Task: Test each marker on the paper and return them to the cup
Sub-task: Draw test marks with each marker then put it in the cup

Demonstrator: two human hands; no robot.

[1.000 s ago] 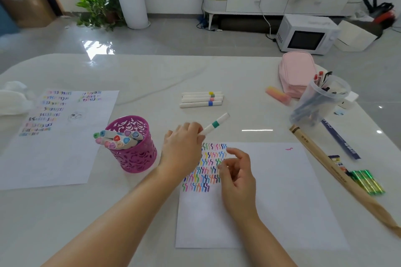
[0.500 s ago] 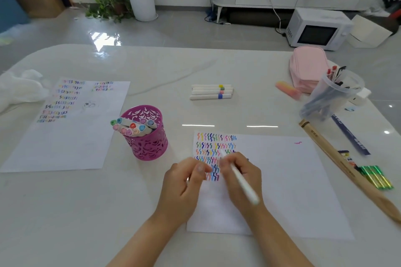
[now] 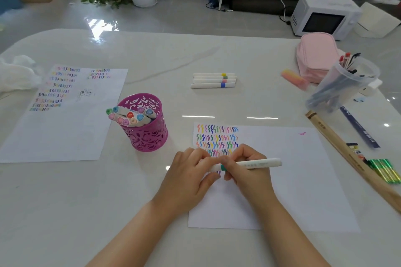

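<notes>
Marker (image 3: 249,163) lies level across the paper (image 3: 293,180), long axis left-right, green band end toward your left. Right hand (image 3: 247,171) clamped on the barrel, left hand (image 3: 195,175) closed on the cap end. Cup (image 3: 144,123) sits up-left, nearer your left hand.
</notes>
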